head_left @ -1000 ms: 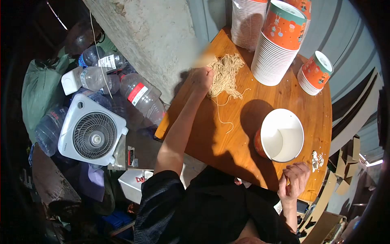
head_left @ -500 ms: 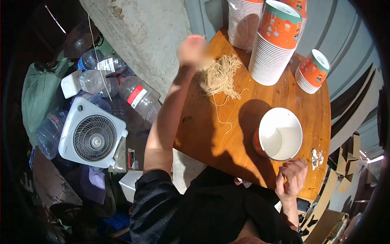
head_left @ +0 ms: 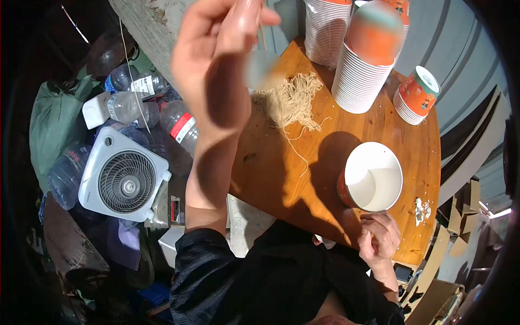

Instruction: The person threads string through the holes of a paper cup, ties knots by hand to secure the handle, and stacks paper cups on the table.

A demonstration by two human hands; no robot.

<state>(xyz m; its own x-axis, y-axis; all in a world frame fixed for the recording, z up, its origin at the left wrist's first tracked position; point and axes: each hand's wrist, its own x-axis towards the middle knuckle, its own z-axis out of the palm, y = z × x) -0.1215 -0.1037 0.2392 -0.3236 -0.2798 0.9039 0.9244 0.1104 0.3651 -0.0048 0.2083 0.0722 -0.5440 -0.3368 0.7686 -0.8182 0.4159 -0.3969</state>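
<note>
My left hand point(head_left: 216, 59) is raised high near the camera, fingers pinched, with a thin tan string showing beside the fingertips. Below and right of it, a loose heap of tan string point(head_left: 295, 103) lies on the wooden table, one end trailing toward the front. A large paper tub point(head_left: 374, 176), white inside and orange outside, stands with its mouth toward me. Close to the tub's near rim rests my right hand point(head_left: 380, 235), its fingers curled in; whatever they may hold is hidden.
Tall stacks of orange paper tubs point(head_left: 362, 81) stand at the table's back, with a shorter stack point(head_left: 417, 95) to their right. White scraps point(head_left: 422, 211) lie by the right edge. Left of the table are a box fan point(head_left: 127, 179) and several plastic bottles point(head_left: 184, 127).
My left hand has risen from beside the string heap toward the camera. My right hand has shifted slightly left and down near the tub's rim. The tub is nearly where it was.
</note>
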